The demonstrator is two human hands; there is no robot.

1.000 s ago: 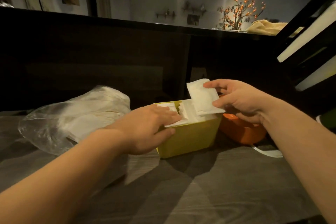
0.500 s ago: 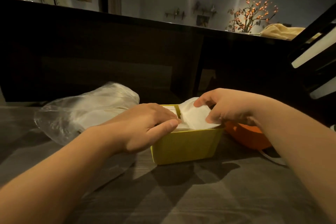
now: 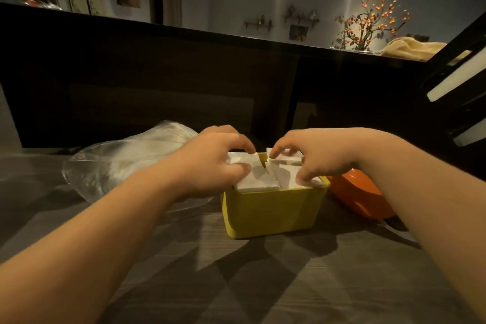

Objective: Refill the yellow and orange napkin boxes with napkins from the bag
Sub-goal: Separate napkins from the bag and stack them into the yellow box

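While left grip, right grip hold napkins, yellow box beneath.

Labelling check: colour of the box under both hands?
Yellow. The box shows best in head view.

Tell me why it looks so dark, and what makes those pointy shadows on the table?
Head view: dim, warm room light; the arms and yellow box cast hard-edged shadows toward the camera across the table, so the light probably sits ahead; the white napkins are brightest; the dark counter edge looks bowed by the wide lens.
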